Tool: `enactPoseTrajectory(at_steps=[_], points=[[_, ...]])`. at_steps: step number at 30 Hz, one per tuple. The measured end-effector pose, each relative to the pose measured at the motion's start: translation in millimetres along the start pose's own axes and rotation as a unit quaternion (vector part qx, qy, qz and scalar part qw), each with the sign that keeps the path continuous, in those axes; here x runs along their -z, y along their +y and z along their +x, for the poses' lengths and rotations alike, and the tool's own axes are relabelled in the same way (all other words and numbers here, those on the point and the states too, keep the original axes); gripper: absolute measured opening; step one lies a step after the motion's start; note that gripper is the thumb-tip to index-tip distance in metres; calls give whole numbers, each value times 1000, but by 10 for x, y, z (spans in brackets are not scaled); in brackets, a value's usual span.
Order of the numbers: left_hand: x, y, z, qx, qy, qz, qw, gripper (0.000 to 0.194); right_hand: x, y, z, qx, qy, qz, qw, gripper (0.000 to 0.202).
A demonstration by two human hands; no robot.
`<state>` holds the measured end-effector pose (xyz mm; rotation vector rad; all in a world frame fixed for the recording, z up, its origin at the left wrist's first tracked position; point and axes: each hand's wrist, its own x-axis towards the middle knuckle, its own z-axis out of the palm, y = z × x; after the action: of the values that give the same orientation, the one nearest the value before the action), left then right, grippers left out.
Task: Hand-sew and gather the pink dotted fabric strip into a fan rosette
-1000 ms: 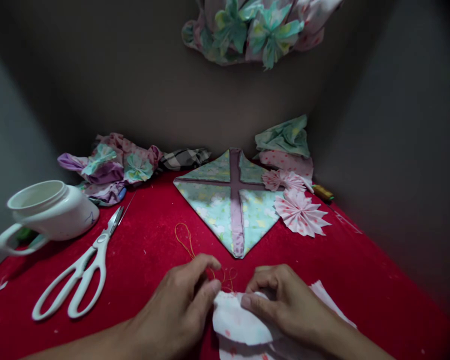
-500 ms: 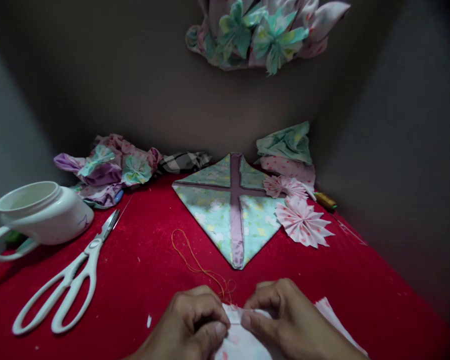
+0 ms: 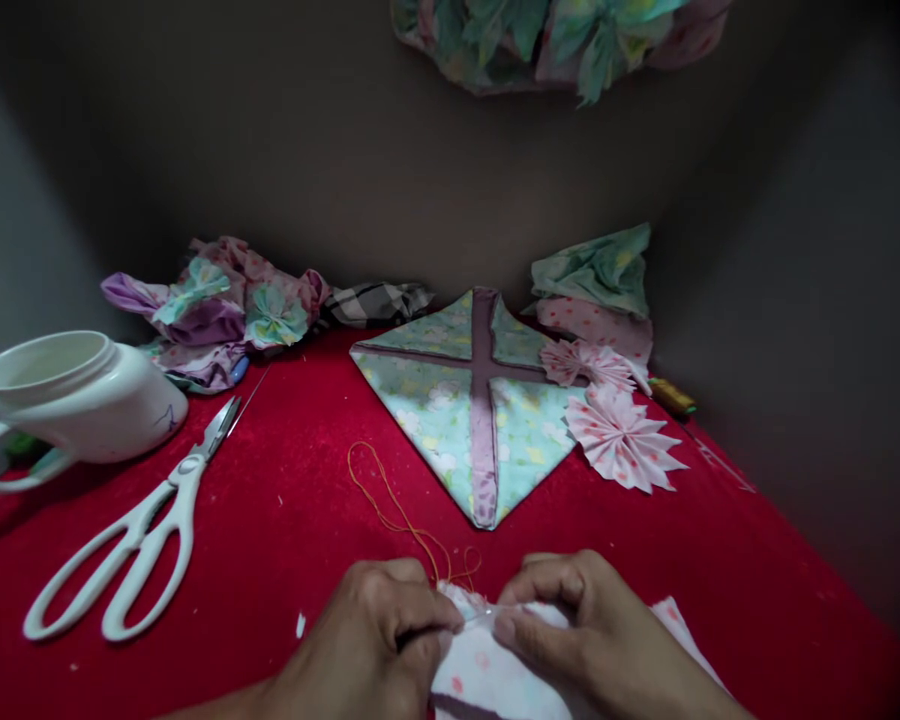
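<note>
Both our hands are on the cloth [image 3: 495,665] at six o'clock!
Our left hand [image 3: 401,630] pinches its edge, our right hand [image 3: 570,620] grips its top; orange thread [image 3: 397,522] trails toward eleven, scissors [image 3: 139,545] lie at nine, pleated flowers [image 3: 626,440] at two on the red surface [image 3: 270,510].

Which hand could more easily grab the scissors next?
Probably the left hand: the scissors lie on its side, handles nearest. The right hand is farther. Both are busy with cloth.

No readable text or number shows anywhere, as far as the dimness allows.
</note>
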<state>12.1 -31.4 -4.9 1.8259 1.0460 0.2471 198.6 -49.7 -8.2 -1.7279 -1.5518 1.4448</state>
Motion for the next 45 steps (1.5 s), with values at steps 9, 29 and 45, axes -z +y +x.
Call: enactPoseTrajectory(at_steps=[9, 29, 45], points=[[-16, -35, -7, 6, -7, 4, 1000, 27, 12, 17, -17, 12, -2, 4, 1000, 10], [4, 22, 13, 3, -9, 29, 1000, 25, -58, 61, -53, 130, 40, -130, 982, 18], [122, 68, 95, 106, -96, -239, 960, 22, -5, 40, -50, 106, 21, -4, 994, 13]])
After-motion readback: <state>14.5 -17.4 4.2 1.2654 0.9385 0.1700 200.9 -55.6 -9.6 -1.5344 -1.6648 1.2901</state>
